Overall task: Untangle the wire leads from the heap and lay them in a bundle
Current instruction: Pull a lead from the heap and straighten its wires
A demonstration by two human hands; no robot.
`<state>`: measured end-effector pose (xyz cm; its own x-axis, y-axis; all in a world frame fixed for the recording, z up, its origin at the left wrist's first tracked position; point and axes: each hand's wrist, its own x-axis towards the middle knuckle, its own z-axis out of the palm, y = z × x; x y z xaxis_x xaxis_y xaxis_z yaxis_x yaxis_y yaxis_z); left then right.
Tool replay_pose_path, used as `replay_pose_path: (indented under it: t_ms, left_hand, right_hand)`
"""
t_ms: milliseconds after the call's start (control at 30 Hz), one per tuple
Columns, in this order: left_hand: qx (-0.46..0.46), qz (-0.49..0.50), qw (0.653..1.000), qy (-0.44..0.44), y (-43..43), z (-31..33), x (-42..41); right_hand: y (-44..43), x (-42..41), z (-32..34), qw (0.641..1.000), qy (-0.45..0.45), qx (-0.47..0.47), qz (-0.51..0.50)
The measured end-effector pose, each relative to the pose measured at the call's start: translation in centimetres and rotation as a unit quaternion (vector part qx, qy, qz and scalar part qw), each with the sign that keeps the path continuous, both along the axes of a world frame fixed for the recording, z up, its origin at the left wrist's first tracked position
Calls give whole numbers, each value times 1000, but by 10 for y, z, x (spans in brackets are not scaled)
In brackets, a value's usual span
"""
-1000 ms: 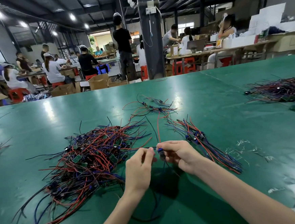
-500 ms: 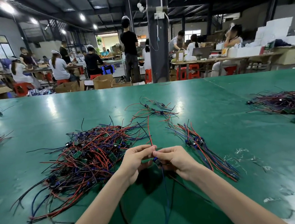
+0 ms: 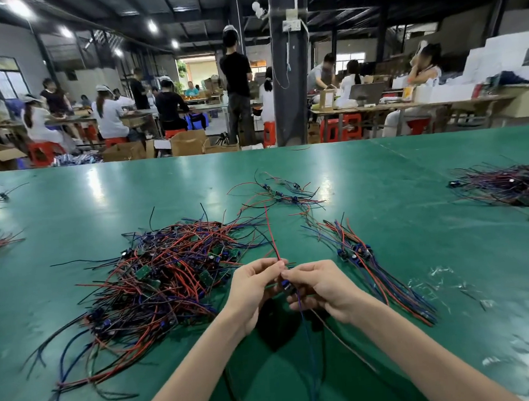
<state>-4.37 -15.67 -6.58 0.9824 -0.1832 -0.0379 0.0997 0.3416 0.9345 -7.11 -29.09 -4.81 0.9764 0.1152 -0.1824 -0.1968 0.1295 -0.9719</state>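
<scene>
While my left hand (image 3: 251, 288) pinches one red wire lead (image 3: 271, 231) and my right hand (image 3: 322, 287) grips its blue component (image 3: 285, 284), the heap (image 3: 155, 278) lies leftward on the worktop (image 3: 381, 175), the bundle (image 3: 366, 265) rightward.

both hands, left hand (image 3: 253, 288) and right hand (image 3: 322, 286), pinch one wire lead (image 3: 272, 231) above the green table (image 3: 382, 191), between heap (image 3: 161, 278) and bundle (image 3: 366, 262).

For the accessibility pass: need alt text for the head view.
The left hand and right hand pinch one wire lead between them above a green table, its red wire sticking up. A tangled heap of red, blue and black leads lies to their left, a straighter bundle to their right.
</scene>
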Motion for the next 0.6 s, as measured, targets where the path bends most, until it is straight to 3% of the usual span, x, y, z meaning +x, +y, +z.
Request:
replay_pose_path:
  t_ms: [300, 433, 533, 600]
  left_hand:
    - [56, -4, 998, -15, 5, 1, -3]
    - [115, 16, 991, -65, 3, -2, -3]
    - [217, 63, 962, -151, 3, -3, -2]
    - [314, 86, 916, -234, 4, -4, -2]
  right_hand:
    - [-2, -6, 3, 1000, 12, -17, 12]
    - [0, -6, 1, 999, 5, -39, -1]
    - [2, -4, -3, 998, 5, -66, -20]
    - [4, -3, -6, 996, 6, -78, -33]
